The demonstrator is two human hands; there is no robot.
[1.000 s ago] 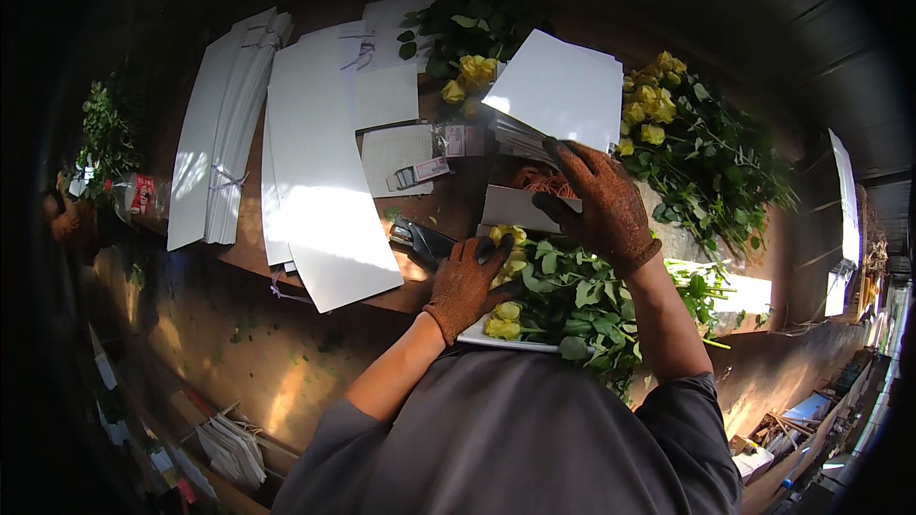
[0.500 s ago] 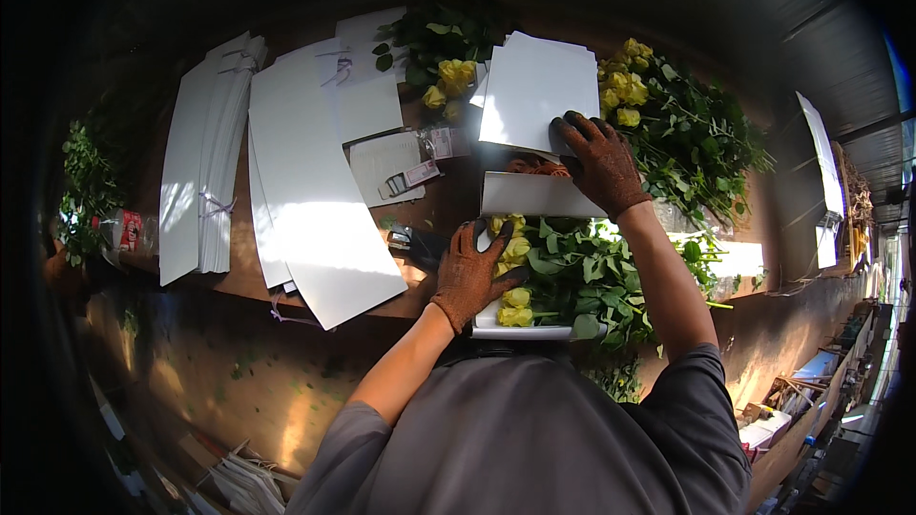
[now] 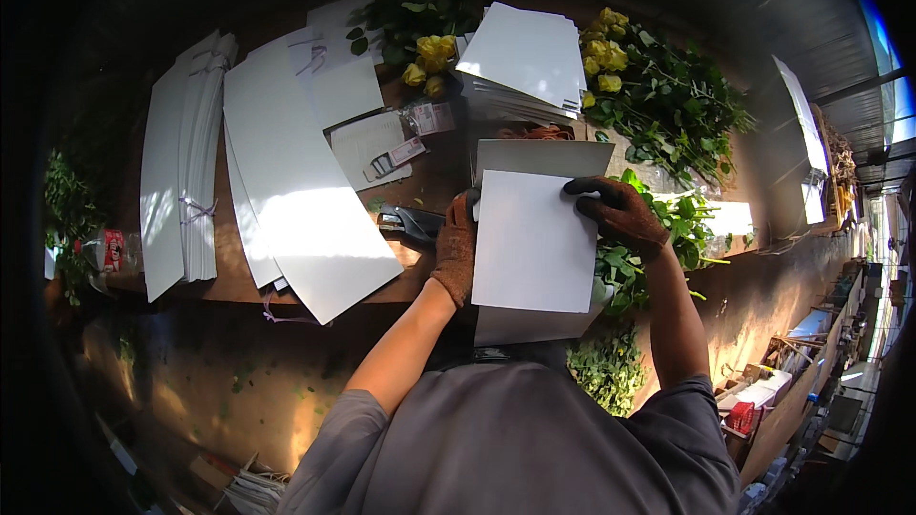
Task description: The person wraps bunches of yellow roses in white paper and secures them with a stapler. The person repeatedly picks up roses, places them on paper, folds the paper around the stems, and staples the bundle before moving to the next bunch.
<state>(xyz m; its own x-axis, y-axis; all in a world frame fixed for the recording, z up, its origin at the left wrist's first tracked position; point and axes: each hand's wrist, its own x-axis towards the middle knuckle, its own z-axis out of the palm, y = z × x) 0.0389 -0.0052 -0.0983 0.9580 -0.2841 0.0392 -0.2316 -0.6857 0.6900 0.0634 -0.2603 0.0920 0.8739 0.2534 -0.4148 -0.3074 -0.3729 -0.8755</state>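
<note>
A white rectangular sheet (image 3: 534, 248) lies over a larger folded white board (image 3: 546, 155) that shows beyond its top and bottom edges. Wearing a brown, dark-tipped glove, my right hand (image 3: 625, 213) pinches the sheet near its upper right corner. My left hand (image 3: 458, 250), gloved alike, is along the sheet's left edge with fingers stretched upward; its thumb is hidden. Green rose leaves (image 3: 622, 272) stick out from the board's right side, while the flower heads there are covered. Beyond my hands stands a stack of white sheets (image 3: 530, 52).
Yellow roses (image 3: 603, 55) with leafy stems lie at the far right, more yellow roses (image 3: 434, 52) left of the stack. Long white boards (image 3: 305, 172) and a tied bundle of boards (image 3: 191, 172) cover the left side. A black stapler-like tool (image 3: 412, 224) lies beside my left hand.
My right hand has taken a white sheet from the stack and brought it toward me, over the yellow roses. My left hand has straightened beside the sheet's edge.
</note>
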